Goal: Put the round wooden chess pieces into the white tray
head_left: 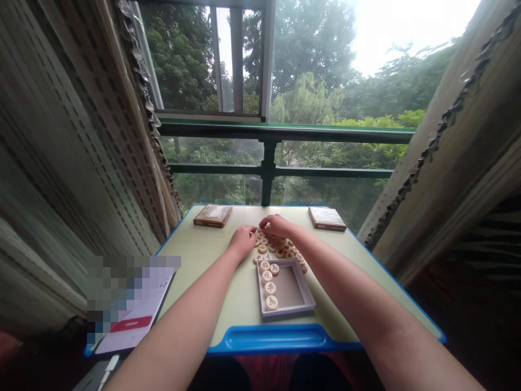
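Note:
Several round wooden chess pieces lie in a loose pile at the middle of a pale green table. My left hand rests at the pile's left edge with its fingers curled on the pieces. My right hand hovers over the far side of the pile, fingers bent in a pinch; what they hold is hidden. Just in front of the pile lies a shallow white box with several pieces lined along its left wall.
Two flat brown boxes sit at the table's far corners, the left box and the right box. Papers lie at the left edge. A blue handle rim runs along the front. Curtains flank a window with a green railing.

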`<state>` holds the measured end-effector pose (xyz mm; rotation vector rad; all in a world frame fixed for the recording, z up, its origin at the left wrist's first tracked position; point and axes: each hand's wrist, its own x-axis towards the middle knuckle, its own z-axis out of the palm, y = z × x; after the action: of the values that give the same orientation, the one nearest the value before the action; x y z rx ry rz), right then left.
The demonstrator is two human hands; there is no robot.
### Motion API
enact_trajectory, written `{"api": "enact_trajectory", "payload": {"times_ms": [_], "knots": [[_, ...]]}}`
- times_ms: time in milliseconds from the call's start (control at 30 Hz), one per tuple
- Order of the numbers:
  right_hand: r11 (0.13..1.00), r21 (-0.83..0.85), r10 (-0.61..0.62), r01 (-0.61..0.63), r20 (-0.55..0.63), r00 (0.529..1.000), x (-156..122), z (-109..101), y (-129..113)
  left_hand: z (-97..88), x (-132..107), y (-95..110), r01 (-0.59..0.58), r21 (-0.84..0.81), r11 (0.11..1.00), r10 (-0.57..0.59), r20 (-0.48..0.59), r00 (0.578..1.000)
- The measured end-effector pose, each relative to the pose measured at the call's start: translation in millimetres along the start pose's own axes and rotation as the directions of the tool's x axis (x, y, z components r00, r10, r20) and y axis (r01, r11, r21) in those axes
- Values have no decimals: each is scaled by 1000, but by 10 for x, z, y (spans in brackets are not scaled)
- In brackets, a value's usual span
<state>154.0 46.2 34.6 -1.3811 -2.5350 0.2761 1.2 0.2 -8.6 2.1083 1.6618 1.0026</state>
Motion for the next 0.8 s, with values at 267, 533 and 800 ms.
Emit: {"api": "enact_trajectory", "payload": {"times_ms": [267,533,800], "knots": [[982,187,-17,28,-59,998,-504,-262,-203,3,-6,-5,-35,15,999,34,18,999],[948,265,-174,177,-35,984,-1260,-269,-298,-13,-51,37,-67,59,996,65,36,997],[933,237,-269,271,-41,962,-1248,-136,-264,-32,-71,45,-58,57,997,57,34,998]]}}
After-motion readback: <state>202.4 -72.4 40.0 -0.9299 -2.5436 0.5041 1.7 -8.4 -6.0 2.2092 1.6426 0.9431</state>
